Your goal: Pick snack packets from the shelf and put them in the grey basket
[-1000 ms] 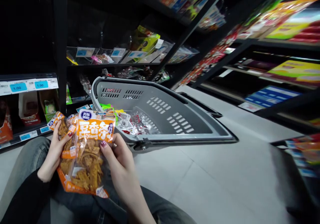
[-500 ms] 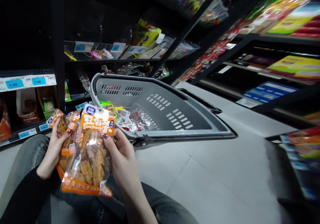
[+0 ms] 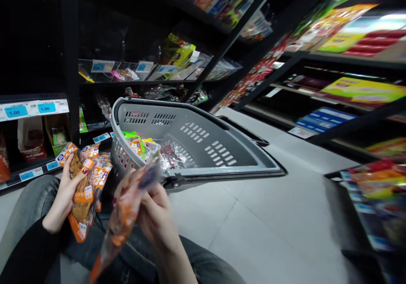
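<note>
My left hand grips several orange-and-clear snack packets with brown pieces inside, fanned above my left knee. My right hand is closed on one more snack packet of the same colours, turned nearly edge-on and smeared by motion. This packet's top end passes in front of the near rim of a grey shopping basket. Inside the basket lie colourful packets in green, yellow and orange, and shiny clear-and-red packets.
Black shelves with price tags stand on the left, and bagged goods sit behind the basket. Blurred shelves with boxes line the right. Pale floor tiles lie in front. My bent legs are below my hands.
My right hand has separated its packet from the bunch in my left hand and turned it from face-on to edge-on. My left hand still holds the others. The view has shifted slightly.
</note>
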Motion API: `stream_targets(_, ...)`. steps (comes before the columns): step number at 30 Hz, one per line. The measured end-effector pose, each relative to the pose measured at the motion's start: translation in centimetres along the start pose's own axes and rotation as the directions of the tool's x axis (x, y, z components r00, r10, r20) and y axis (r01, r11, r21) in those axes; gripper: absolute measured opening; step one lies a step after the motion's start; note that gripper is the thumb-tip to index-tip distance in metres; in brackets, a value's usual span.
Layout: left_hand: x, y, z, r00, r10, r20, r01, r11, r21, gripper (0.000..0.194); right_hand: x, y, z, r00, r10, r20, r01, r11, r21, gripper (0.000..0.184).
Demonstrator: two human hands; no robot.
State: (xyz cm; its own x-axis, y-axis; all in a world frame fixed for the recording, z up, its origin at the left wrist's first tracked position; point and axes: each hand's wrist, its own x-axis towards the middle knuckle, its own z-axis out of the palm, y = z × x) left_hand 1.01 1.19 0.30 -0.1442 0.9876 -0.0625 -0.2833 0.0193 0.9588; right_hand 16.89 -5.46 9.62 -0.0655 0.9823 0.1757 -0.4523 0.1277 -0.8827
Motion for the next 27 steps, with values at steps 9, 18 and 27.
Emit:
stream_targets(9, 0.1, -0.2, -0.1, 0.999, -0.023, -0.033, 0.022, 0.999, -0.025, 0.067, 0.5, 1.0, 0.2, 0.908, 0.127, 0.399, -0.371, 0.684, 0.627, 0.04)
stream_targets(18, 0.6, -0.5, -0.5, 0.997, -0.062, -0.048, 0.06, 0.997, -0.044, 0.07, 3.2, -8.1, -3.2, 0.894, -0.262, -0.362, 0.175, 0.951, -0.256, 0.022)
stream_targets(27, 0.4, -0.1, -0.2, 0.996, -0.065, -0.053, 0.061, 0.996, -0.07, 0.07, 10.8, -11.9, -8.9, 0.935, -0.27, -0.229, -0.055, 0.529, -0.847, 0.021)
